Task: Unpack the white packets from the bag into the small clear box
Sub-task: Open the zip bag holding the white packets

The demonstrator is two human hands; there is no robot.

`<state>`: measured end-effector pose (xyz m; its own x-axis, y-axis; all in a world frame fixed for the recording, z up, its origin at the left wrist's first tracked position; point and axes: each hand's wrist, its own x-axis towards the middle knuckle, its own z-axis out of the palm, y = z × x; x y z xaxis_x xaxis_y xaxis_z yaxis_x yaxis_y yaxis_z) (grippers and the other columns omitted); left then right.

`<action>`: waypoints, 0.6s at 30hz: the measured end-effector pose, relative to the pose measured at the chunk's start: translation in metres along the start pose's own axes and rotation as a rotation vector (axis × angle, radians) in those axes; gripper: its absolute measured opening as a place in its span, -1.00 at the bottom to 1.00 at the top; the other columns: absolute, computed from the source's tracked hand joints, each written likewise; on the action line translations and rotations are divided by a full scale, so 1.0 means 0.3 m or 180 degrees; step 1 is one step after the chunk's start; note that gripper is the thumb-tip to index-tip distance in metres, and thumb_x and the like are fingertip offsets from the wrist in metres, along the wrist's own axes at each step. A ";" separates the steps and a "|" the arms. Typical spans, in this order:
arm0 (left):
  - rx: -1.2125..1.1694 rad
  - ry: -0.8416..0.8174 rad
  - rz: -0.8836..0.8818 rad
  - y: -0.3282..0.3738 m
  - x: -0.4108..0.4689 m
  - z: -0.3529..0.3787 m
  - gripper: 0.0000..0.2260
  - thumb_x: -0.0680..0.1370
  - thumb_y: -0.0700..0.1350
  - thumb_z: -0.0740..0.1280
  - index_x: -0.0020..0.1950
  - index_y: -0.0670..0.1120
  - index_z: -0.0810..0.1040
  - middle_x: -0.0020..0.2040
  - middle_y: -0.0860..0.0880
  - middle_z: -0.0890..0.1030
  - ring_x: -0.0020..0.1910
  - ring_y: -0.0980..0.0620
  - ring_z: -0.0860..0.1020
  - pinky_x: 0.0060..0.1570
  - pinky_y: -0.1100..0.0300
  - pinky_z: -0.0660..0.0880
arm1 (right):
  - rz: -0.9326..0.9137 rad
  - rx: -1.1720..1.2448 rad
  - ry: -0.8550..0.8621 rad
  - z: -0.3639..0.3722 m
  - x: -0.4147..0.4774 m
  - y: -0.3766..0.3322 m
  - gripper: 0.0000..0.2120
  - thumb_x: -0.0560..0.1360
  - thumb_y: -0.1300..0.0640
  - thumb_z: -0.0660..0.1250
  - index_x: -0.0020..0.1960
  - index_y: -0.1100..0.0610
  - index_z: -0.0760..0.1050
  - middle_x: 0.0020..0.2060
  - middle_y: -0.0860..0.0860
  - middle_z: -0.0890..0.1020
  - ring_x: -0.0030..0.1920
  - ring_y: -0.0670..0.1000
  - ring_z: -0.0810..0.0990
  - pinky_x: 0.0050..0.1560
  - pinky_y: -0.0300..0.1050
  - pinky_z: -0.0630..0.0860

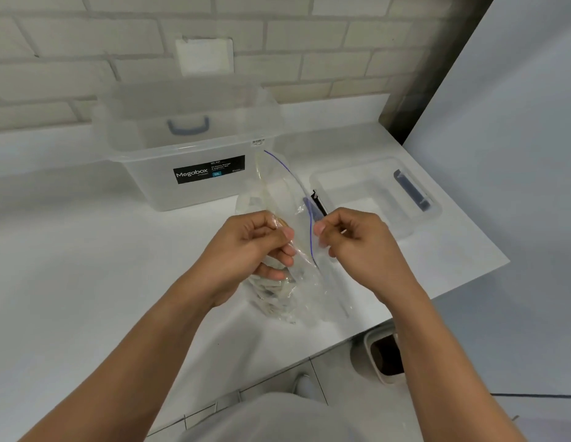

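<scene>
A clear zip bag (277, 193) with a blue seal line stands upright over the white counter, its lower part bulging with several white packets (274, 295). My left hand (255, 247) pinches the bag's left lip between thumb and fingers. My right hand (351, 240) pinches the right lip beside the blue seal, a little apart from the left. The small clear box (373, 186) with a blue latch lies to the right, behind my right hand, and part of it is hidden by the bag.
A large clear Megabox tub (188, 148) with a blue handle stands at the back against the brick wall. The counter edge (437, 298) runs diagonally at the right. A bin (383, 355) sits on the floor below.
</scene>
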<state>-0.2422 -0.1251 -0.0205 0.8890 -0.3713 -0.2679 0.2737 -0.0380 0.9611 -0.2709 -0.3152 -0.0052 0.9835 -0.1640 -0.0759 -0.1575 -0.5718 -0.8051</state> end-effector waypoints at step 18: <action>-0.0068 -0.0016 -0.0109 -0.053 -0.078 0.041 -0.64 0.57 0.06 0.38 -0.09 -0.27 0.53 -0.27 -0.14 0.57 -0.31 -0.06 0.56 -0.38 0.13 0.52 | -0.0469 -0.0250 -0.0322 0.079 -0.084 -0.011 -0.75 0.65 0.01 0.24 -0.18 -0.02 0.56 -0.35 -0.10 0.60 -0.39 -0.06 0.51 -0.30 -0.06 0.47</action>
<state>-0.2719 -0.1271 -0.0288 0.8772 -0.3747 -0.3002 0.3118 -0.0310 0.9496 -0.2931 -0.2901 -0.0147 0.9997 0.0054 -0.0226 -0.0137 -0.6453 -0.7638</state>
